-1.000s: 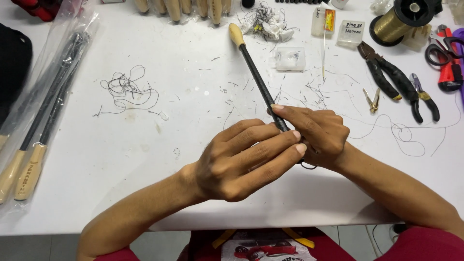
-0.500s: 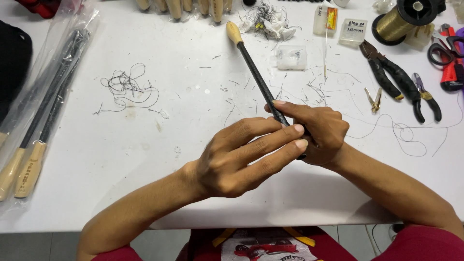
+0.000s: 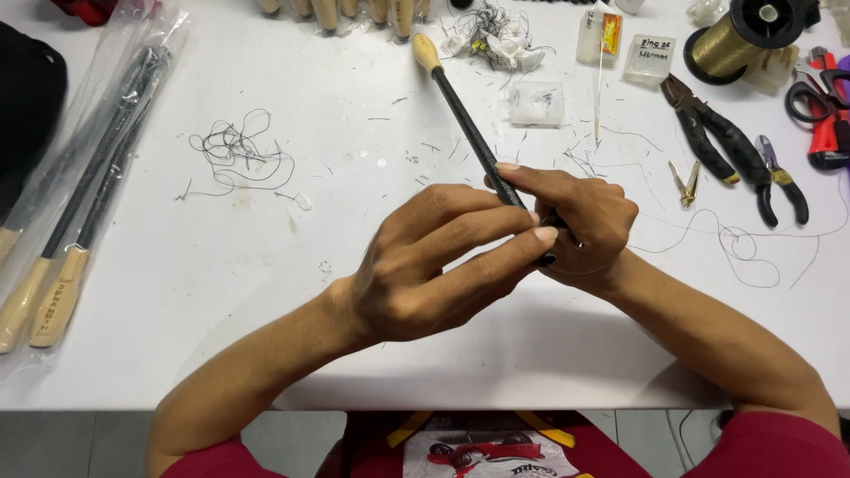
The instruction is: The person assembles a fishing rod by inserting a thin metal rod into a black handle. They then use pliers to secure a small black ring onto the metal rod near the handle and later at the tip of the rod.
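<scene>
— What's being held there, can you see?

— A thin black rod [image 3: 474, 137] with a pale wooden handle at its far end. It slants up and away across the white bench [image 3: 221, 292], handle end pointing towards the back, the near end buried in the hands.

— Both hands on it?

— Yes. The right hand [image 3: 584, 226] is closed round the lower part, thumb laid along the shaft. The left hand [image 3: 425, 265] comes in from the other side, fingers mostly straight and together, their tips pressed on the rod right against the right hand. Whether the left thumb grips underneath, I can't tell.

— And around it?

— Snippets of thread scattered all over. To the left, a loose tangle of black thread [image 3: 235, 150], and further left, clear bags of similar rods [image 3: 84, 190] with wooden handles. Beyond the rod, a small clear plastic box [image 3: 536, 104]. To the right, black-handled pliers [image 3: 713, 128], smaller cutters [image 3: 784, 181], and little brass tweezers [image 3: 686, 183] between them and the hands. A spool of gold thread [image 3: 739, 35] sits at the back right corner, red-handled scissors [image 3: 823, 115] at the edge.
</scene>
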